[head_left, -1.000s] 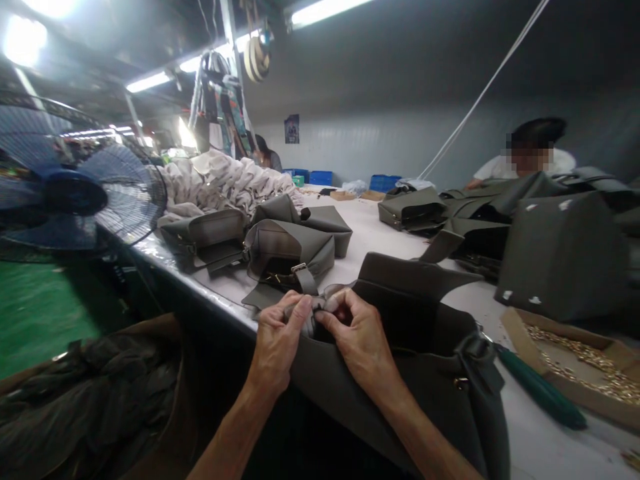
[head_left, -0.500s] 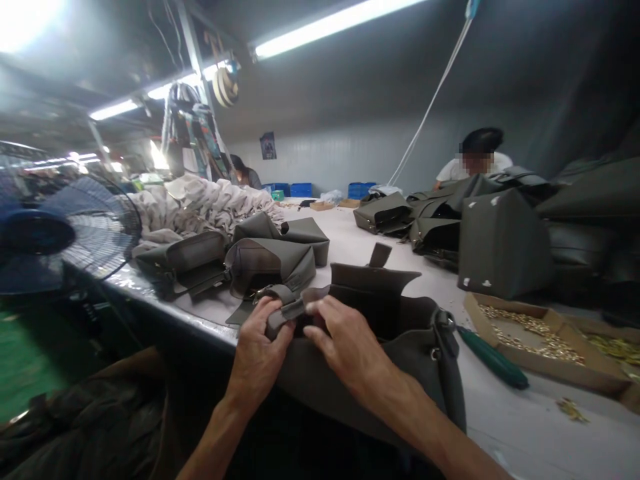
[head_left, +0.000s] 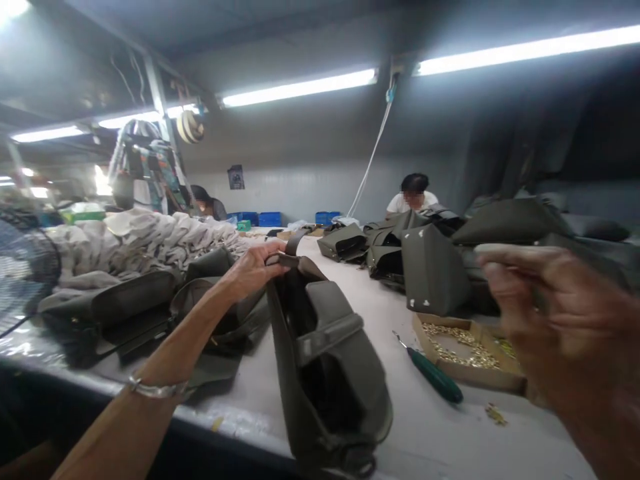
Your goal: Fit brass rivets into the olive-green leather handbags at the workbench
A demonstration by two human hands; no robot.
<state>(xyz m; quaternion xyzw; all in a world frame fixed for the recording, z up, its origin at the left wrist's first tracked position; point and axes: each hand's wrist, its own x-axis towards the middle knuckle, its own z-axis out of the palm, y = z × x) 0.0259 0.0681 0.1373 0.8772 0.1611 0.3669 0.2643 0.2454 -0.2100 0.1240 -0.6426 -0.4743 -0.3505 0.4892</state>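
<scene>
Well beyond the bag (head_left: 353, 360), illegible poster (head_left: 236, 177)

A blue fan (head_left: 30, 270), partly cut off, stands by the left edge of the table (head_left: 350, 290), with a heap of crumpled pale cloth (head_left: 145, 241) lying just beside it. Blue bins (head_left: 270, 219) and a small green box (head_left: 243, 226) line the far edge, where a person in a white top (head_left: 429, 199) bends forward. Above hang lit tube lights (head_left: 300, 88), white cords (head_left: 373, 150) and a striped roll (head_left: 190, 127), and a dark poster (head_left: 236, 177) marks the wall (head_left: 290, 180).
</scene>
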